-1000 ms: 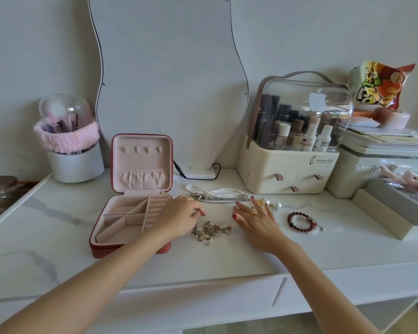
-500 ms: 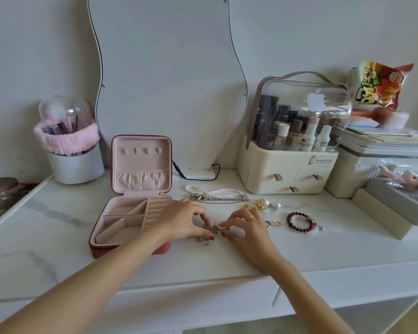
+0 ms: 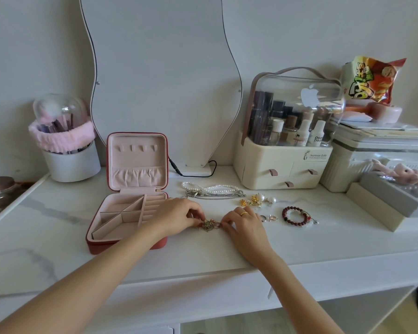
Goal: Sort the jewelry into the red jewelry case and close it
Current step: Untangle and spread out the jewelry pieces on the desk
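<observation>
The red jewelry case (image 3: 99, 244) lies open on the white marble table, its pink compartments bare and its lid upright. Just right of it sits a small heap of gold and silver trinkets (image 3: 208, 224). My left hand (image 3: 179, 216) and my right hand (image 3: 244, 224) pinch this heap from either side with their fingertips. Behind the hands lie pearl and silver chain necklaces (image 3: 212, 191), gold and pearl earrings (image 3: 258, 199), two small rings (image 3: 268, 218) and a dark red bead bracelet (image 3: 296, 216).
A wavy mirror (image 3: 159, 75) with a black cable stands behind the case. A white brush cup (image 3: 70, 162) is at back left, a cream cosmetics organizer (image 3: 282, 165) at back right, and boxes (image 3: 381, 206) at far right. The table's front edge runs below my wrists.
My right hand has moved left from near the earrings to the trinket heap. Both hands have closed their fingertips on the heap, which has bunched together.
</observation>
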